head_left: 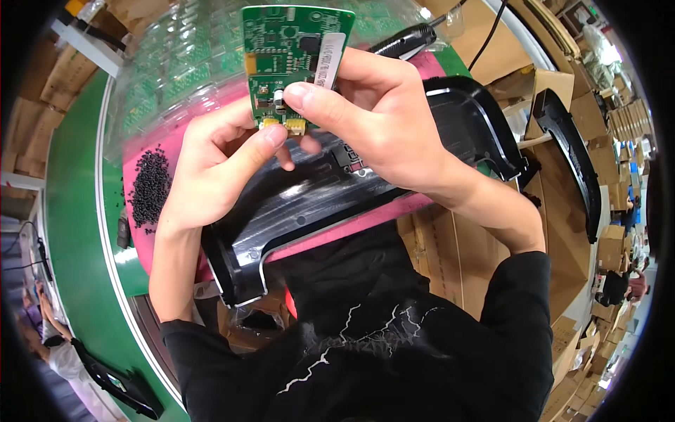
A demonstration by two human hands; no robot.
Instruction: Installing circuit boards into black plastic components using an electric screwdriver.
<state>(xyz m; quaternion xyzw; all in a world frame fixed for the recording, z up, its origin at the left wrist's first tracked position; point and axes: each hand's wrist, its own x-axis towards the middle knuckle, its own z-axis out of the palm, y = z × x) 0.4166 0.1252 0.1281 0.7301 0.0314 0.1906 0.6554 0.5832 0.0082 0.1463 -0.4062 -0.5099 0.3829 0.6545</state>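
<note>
A green circuit board with a white label strip is held up between both hands, above the bench. My left hand pinches its lower edge, the thumb beside the yellowish connectors. With the thumb on a small component on its face, my right hand grips the board's right side. Below the hands lies a long, glossy black plastic housing with raised ends, set on a pink mat. A rectangular cutout shows near the housing's middle, partly covered by my right hand.
Loose black screws lie heaped on the mat's left. Clear trays of green boards fill the far side. A black power screwdriver rests at the back. Another black housing stands at the right among cardboard boxes. Other people are in the distance.
</note>
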